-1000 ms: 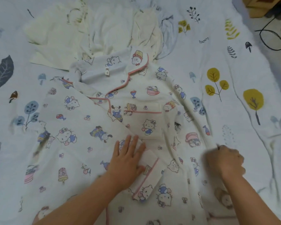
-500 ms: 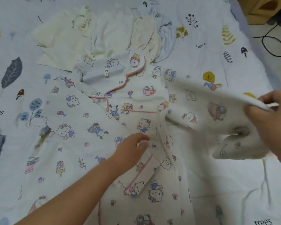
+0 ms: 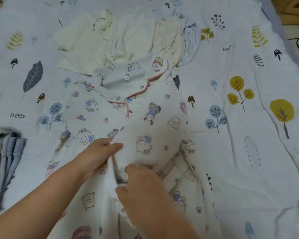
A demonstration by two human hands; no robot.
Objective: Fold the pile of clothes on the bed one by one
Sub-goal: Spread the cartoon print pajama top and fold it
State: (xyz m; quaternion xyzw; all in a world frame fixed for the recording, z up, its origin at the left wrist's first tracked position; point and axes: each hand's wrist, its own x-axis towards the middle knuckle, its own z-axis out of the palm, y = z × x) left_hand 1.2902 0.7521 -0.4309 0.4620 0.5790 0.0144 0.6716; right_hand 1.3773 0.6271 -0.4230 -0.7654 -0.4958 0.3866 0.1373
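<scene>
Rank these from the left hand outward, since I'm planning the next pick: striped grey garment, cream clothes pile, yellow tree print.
From the left hand, head view:
1. Striped grey garment, at the left edge.
2. Cream clothes pile, beyond the pajama collar.
3. Yellow tree print, far right on the bedsheet.

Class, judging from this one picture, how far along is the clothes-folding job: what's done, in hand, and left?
Done: a folded striped stack lies at the left edge. In hand: the left hand and right hand hold the cartoon-print pajama shirt, its side folded across. Left: the cream clothes pile beyond.
</scene>
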